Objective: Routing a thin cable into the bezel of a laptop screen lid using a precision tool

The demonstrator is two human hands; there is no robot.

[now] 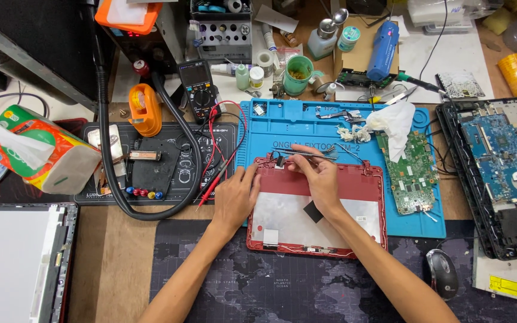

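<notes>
- Red laptop lid shell (pixel 373 179) is lying inside-up, partly on the blue repair mat (pixel 306 119), partly on the dark desk mat.
- Left hand (pixel 234 197) is pressing flat on the shell's left edge, gripping nothing.
- Right hand (pixel 318 176) is pinching tweezers (pixel 306 154) at the shell's top edge, near the hinge cable.
- Judging progress: screen panel and green motherboard (pixel 411 173) are already sitting out; small cable work looks left.

Far left, a green-and-orange tissue pack (pixel 37 149) lies tilted; multimeter screen (pixel 194 75) (dark grey) top centre; yellow label (pixel 506 286) bottom right.
</notes>
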